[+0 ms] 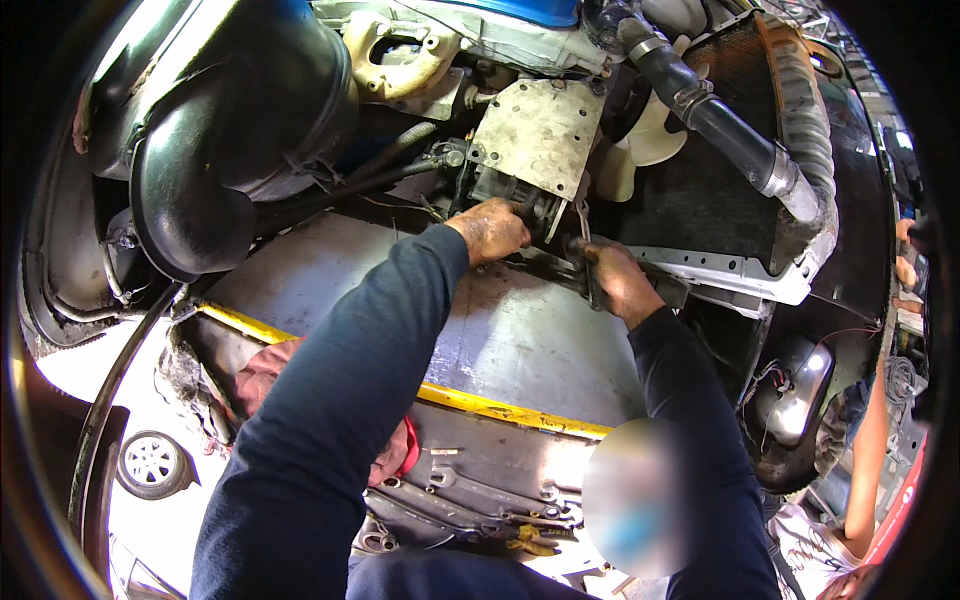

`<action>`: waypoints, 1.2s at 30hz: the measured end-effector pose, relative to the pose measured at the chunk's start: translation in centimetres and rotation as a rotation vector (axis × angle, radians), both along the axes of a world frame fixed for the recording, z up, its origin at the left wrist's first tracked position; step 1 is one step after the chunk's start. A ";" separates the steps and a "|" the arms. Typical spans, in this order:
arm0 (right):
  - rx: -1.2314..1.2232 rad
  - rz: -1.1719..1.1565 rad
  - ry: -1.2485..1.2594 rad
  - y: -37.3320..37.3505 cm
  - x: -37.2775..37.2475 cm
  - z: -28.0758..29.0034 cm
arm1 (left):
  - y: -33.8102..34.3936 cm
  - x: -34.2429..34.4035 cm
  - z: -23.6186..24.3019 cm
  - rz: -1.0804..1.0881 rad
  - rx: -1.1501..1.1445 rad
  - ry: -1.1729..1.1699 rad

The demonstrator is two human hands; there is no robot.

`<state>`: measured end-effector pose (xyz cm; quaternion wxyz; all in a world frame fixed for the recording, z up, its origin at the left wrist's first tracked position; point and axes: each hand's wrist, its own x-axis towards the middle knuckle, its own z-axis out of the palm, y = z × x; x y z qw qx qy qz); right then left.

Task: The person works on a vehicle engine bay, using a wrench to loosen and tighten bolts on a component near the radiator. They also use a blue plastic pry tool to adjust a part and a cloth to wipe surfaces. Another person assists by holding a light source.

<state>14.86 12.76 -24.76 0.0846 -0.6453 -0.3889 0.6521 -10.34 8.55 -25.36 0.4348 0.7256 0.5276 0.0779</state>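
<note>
My right hand [622, 284] is closed on a wrench [584, 222]. The tool's upper end reaches the lower right corner of a pale metal bracket plate [537, 135] with several holes. To its left, my left hand [494, 231] has its fingers curled against a dark metal unit [510, 188] under the plate. Its fingertips are partly hidden, and what they grip cannot be made out. The plate sits at the front of an engine [480, 42] with a blue top.
A radiator [730, 160] and a black hose [715, 115] stand to the right. On the left bulges a large black air duct [190, 180]. Below my arms lie a yellow-edged panel [500, 404] and several wrenches [455, 510]. Another person's arm [868, 465] shows at the right.
</note>
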 end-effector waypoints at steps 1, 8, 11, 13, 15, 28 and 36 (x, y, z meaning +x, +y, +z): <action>-0.020 -0.038 0.035 0.0 -0.6 0.1 | 0.1 -0.1 0.0 -0.014 -0.005 0.023; -0.170 -0.430 0.105 0.5 -5.2 -1.0 | 0.7 -2.6 3.7 -0.155 0.271 0.338; -0.242 -0.487 0.141 1.3 -5.7 -1.4 | -0.1 -3.8 6.4 0.158 0.267 0.189; -0.318 -0.451 0.190 1.9 -5.6 -1.6 | -0.6 -4.5 7.9 0.295 0.105 0.150; -0.334 -0.462 0.172 2.3 -5.3 -1.9 | -1.1 -4.9 9.1 0.377 -0.021 0.147; -0.123 -0.374 0.039 1.6 -2.5 1.7 | -0.4 -6.0 10.6 0.396 -0.226 0.432; 0.399 -0.062 -0.335 -0.3 -1.5 5.3 | -0.4 -6.4 9.6 0.455 -0.040 0.352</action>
